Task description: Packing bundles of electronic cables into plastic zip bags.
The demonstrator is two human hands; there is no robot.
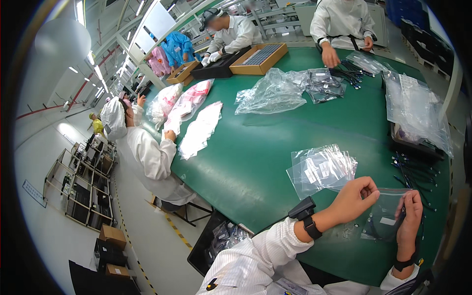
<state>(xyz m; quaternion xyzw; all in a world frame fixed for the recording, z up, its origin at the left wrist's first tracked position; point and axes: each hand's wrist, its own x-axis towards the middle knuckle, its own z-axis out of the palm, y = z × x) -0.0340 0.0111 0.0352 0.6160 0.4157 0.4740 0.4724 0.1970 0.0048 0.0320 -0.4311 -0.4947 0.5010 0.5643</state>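
A clear zip bag [383, 212] with a white label hangs between my two hands, its zip edge at the top. Inside it shows a dark cable, partly hidden by my fingers. My left hand [358, 197] is closed, thumb and fingers pinching the bag's upper left corner. My right hand [409, 216] closes round the right side of the bag. Just beyond my left hand lies a loose stack of flat clear bags with white labels [319, 169]. Beyond my right hand are several dark cables with small ring ends [412, 169], spread on the green table [246, 162].
A black bin [418, 147] heaped with clear bags stands at the right edge. Below the table's near edge sits another bin of filled bags [226, 241]. Co-workers stand at the left and far edges, among plastic sheets [275, 91], white bags [200, 130] and a cardboard tray [258, 59].
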